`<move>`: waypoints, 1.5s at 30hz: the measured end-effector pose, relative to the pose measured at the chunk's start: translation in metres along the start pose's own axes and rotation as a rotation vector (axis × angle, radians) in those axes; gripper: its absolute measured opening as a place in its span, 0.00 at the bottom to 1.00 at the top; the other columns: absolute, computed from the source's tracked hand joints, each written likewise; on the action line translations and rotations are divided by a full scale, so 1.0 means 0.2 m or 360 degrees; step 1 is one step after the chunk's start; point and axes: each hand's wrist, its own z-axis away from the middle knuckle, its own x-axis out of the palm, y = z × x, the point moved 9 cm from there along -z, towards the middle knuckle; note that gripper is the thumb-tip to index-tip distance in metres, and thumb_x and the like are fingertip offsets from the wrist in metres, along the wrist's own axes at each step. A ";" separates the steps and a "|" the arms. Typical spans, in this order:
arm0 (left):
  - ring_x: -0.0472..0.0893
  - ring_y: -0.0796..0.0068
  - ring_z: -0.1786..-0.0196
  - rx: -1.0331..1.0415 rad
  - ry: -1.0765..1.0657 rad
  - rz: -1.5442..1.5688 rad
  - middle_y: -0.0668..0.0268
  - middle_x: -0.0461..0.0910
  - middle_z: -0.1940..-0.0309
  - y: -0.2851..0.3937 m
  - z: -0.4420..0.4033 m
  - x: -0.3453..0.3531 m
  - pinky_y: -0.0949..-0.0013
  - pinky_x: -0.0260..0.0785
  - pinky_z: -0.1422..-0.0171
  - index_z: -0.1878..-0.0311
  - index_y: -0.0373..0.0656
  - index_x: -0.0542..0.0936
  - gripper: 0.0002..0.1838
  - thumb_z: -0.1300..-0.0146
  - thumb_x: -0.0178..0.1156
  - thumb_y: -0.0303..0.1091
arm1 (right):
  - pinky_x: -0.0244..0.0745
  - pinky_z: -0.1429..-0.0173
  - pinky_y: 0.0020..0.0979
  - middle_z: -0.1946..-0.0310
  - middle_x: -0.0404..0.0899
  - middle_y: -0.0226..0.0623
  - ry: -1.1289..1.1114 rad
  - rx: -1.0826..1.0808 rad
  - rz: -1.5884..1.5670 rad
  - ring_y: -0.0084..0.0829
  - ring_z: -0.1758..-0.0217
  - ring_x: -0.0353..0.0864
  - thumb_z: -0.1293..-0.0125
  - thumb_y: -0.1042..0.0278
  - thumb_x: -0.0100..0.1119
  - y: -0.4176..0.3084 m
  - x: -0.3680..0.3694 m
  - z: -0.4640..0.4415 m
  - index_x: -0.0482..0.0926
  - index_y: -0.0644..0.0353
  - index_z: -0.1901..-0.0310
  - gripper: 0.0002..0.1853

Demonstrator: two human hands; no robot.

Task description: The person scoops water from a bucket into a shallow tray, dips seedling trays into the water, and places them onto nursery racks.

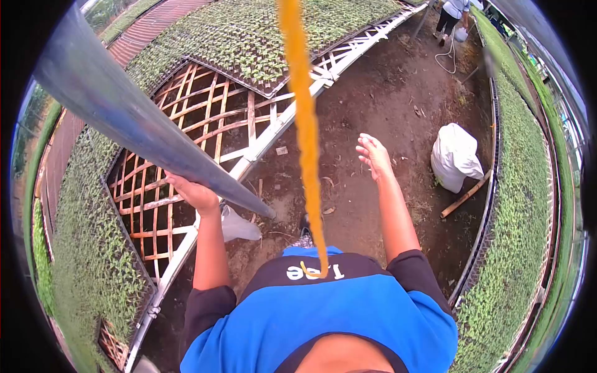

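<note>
My left hand (194, 194) is stretched out flat beside a thick grey metal post (163, 133). Its fingers lie against or very near the post, and I cannot tell whether they touch. Over the dirt path, my right hand (374, 155) is raised with its fingers extended and nothing in it. To the left of my body is a bench of wooden lattice (214, 115), with dense trays of green seedlings (233, 50) on it. A yellow cord (301, 93) hangs close to the camera, down across the middle of the view.
A white sack (456, 155) stands on the dirt path (373, 93) at right, beside a bamboo pole (465, 195). More seedlings (516, 205) line the right side. A pale plastic bag (239, 225) lies near the post's foot. Farther up the path is another person (453, 15) near a hose (445, 64).
</note>
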 end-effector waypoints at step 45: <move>0.61 0.65 0.42 0.0243 0.1121 -0.0471 0.59 0.61 0.45 0.00 0.23 -0.20 0.62 0.51 0.39 0.40 0.42 0.53 0.35 0.40 0.27 0.60 | 0.66 0.84 0.37 0.74 0.68 0.36 -0.0692 -0.0625 -0.1068 0.33 0.79 0.68 0.58 0.79 0.58 -2.13 2.49 -1.40 0.65 0.64 0.71 0.13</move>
